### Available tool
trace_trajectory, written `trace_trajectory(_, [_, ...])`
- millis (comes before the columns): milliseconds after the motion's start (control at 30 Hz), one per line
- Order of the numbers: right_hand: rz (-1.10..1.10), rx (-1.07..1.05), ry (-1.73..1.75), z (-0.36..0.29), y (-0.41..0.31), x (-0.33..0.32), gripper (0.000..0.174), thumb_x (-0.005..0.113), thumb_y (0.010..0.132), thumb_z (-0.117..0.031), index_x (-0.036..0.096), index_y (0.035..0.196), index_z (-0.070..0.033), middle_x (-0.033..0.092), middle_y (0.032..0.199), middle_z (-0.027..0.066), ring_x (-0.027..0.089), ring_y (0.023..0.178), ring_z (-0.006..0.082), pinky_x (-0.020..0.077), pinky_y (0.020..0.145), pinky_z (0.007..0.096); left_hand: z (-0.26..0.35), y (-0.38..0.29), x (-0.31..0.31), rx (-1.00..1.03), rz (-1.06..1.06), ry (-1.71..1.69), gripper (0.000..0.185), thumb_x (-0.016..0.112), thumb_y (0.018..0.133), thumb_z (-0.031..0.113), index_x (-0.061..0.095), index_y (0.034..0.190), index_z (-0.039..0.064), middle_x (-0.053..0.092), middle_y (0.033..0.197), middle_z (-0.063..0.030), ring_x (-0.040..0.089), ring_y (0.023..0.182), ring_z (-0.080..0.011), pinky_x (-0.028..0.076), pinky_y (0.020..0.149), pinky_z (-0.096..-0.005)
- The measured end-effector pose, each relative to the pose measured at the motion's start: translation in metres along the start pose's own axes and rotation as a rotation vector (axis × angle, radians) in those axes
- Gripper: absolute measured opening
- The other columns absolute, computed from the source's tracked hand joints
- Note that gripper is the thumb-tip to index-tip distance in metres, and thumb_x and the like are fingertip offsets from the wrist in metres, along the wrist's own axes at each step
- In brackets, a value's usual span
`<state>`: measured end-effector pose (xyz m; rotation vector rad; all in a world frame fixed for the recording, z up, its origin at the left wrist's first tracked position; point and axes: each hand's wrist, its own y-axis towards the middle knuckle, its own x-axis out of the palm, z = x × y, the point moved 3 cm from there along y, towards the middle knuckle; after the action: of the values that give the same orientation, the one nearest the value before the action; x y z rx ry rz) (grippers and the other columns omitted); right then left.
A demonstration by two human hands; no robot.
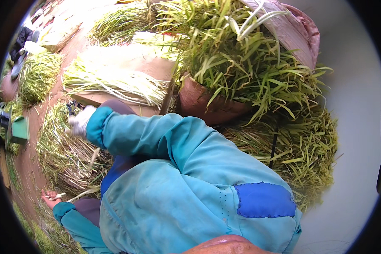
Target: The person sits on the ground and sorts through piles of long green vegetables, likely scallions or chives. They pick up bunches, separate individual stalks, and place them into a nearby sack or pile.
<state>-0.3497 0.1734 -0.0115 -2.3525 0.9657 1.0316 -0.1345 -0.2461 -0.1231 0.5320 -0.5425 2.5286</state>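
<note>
My left hand (51, 198), bare, is at the lower left with its fingers closed around a short pale stalk (57, 196). A longer pale stalk (84, 193) lies just beside it. My right hand (80, 122) wears a whitish glove and is blurred, so its grip is unclear. It is above a heap of cut leafy stalks and trimmings (68, 152) on the ground before me. A blurred pale piece of stalk (94, 157) shows below that hand. Past the right arm, long pale trimmed stalks (123, 84) lie side by side on cardboard (157, 68).
A reddish woven sack (200, 98) holds a large bundle of green leafy stalks (241, 63). More stalks (304, 155) lie against the pale wall (349, 127). At left are a green plastic object (19, 130), another leafy pile (38, 76) and part of a person (22, 41).
</note>
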Motion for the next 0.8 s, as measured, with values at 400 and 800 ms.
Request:
trace_trajectory(400, [0.027,0.045,-0.082,0.054,-0.040,-0.045,0.041,0.050,0.081,-0.042,0.063,0.103,-0.010,0.063,0.094,0.0161,0.059,0.091,0.0331,0.0451,0.081,0.0421,-0.025,0.053,-0.030,-0.042,0.005,0.080,0.032,0.053,0.090,0.032,0.043,0.066,0.013,0.042,0.054,0.0021,0.032,0.040,-0.0096,0.027,0.035,-0.0247])
trace_trajectory(800, [0.191,-0.063,-0.134,0.073,-0.035,-0.033,0.038,0.053,0.078,-0.040,0.066,0.089,-0.006,0.064,0.086,0.0158,0.060,0.085,0.0332,0.0468,0.076,0.0418,-0.058,0.028,-0.014,-0.012,0.327,0.063,0.024,0.058,0.086,0.036,0.048,0.074,0.018,0.042,0.064,0.0048,0.027,0.047,-0.0092,0.022,0.042,-0.0282])
